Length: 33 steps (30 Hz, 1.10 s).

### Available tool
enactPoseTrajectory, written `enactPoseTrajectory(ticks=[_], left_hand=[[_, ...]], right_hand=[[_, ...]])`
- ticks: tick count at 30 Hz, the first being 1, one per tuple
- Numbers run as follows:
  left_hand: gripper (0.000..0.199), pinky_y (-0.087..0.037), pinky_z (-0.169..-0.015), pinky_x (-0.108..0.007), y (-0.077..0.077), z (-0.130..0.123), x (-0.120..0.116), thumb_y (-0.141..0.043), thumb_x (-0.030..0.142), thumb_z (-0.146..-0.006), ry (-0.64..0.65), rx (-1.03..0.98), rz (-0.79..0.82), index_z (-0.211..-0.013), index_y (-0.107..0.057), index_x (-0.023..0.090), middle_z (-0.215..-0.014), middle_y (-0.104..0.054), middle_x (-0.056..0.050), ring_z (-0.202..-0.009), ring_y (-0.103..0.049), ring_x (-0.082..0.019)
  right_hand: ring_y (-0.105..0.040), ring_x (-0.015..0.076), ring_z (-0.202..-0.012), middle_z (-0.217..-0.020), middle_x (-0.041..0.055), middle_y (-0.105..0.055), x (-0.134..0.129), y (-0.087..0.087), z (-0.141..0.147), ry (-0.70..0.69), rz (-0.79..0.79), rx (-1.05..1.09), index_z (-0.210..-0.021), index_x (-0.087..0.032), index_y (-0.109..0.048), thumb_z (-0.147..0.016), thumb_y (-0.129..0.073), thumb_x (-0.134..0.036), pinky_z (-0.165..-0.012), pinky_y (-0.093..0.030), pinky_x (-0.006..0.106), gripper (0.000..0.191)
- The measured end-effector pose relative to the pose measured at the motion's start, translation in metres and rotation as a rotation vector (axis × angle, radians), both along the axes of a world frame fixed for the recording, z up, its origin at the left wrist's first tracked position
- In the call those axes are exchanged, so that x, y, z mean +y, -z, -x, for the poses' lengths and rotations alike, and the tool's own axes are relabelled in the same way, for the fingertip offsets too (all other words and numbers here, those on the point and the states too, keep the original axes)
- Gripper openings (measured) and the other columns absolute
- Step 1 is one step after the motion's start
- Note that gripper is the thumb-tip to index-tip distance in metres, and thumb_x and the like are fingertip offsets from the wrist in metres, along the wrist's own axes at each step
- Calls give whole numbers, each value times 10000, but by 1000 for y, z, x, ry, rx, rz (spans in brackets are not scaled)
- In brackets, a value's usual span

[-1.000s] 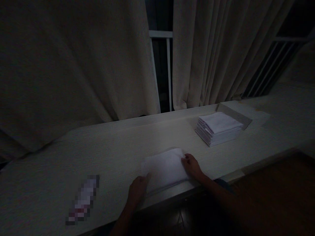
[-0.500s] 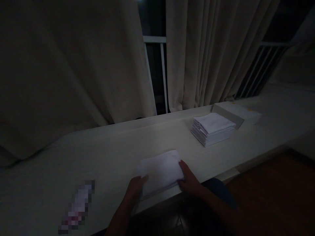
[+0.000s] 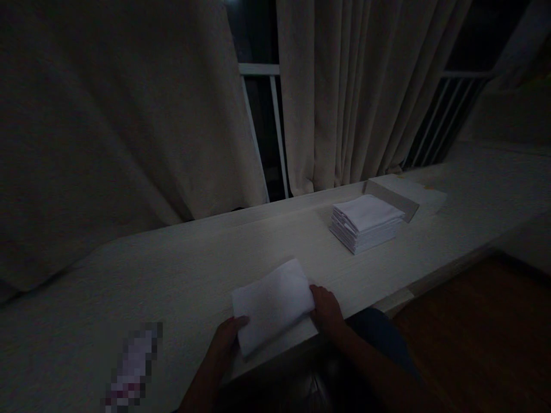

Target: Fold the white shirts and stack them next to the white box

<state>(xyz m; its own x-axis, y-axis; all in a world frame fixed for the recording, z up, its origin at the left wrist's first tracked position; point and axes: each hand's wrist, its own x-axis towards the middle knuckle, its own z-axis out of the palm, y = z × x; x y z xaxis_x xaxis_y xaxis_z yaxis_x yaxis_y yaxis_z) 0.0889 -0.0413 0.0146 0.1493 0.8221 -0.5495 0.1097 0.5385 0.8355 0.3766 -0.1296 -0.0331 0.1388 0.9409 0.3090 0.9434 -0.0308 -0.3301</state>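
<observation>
A folded white cloth [image 3: 273, 307] is held between my two hands, slightly tilted, near the front edge of the pale table. My left hand [image 3: 230, 332] grips its lower left corner with the thumb on top. At the right edge, my right hand [image 3: 326, 307] has its fingers closed on the cloth. Farther back to the right is a neat stack of folded white cloths [image 3: 365, 222]. Just behind that stack stands an open white box [image 3: 408, 192].
On the pale table [image 3: 172, 275], a pixelated item [image 3: 133, 367] lies at the left. Beige curtains [image 3: 172, 115] hang along the back edge, with white railings [image 3: 275, 120] showing between them. A blue-clad knee [image 3: 379, 332] is below the front edge.
The cloth has shifted a little left, and its right side now looks raised and tilted, with both hands still on it. The whole view has moved slightly.
</observation>
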Motion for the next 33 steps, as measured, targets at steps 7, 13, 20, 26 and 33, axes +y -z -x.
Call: enactPoseTrajectory(ticks=[7,13,20,26,33], left_hand=[[272,-490,-568,-329,5,-2,-3,-677,293,-624,-60,40,-76,-832,-655,118,-709,-714,-107,-593,-649,-223],[255,-458,-569,-326,14,-1,1,-670,330,-615,-63,182,-173,-775,-657,131,-693,-702,-89,-617,-646,-232],[235,-446,-610,-344,15,1,2,-627,398,-671,-46,384,-245,-699,-618,164,-685,-677,-93,-664,-634,-252],[302,-470,-664,-382,8,-1,0,-636,433,-661,-54,508,-284,-776,-603,156,-819,-696,-158,-737,-655,-294],[475,-509,-731,-410,6,5,-7,-645,447,-657,-49,579,-342,-997,-592,119,-906,-707,-162,-832,-672,-311]], right_hand=[[-565,237,-853,-1061,127,-588,3,-9,7,39,197,-160,-1414,-138,-359,-755,-531,-79,-788,-410,357,684],[-589,238,-842,-1085,121,-579,6,-11,8,15,257,-223,-1495,-246,-236,-771,-567,-109,-768,-403,347,807],[-619,239,-793,-1041,131,-606,10,-14,11,9,272,-220,-1508,-272,-188,-794,-509,-88,-740,-420,349,805],[-632,231,-754,-983,131,-629,10,-10,11,22,253,-221,-1500,-231,-222,-783,-479,-69,-704,-430,334,779],[-629,256,-798,-1010,147,-651,-16,2,5,-16,265,-164,-1467,-123,-281,-705,-485,-54,-712,-436,342,792]])
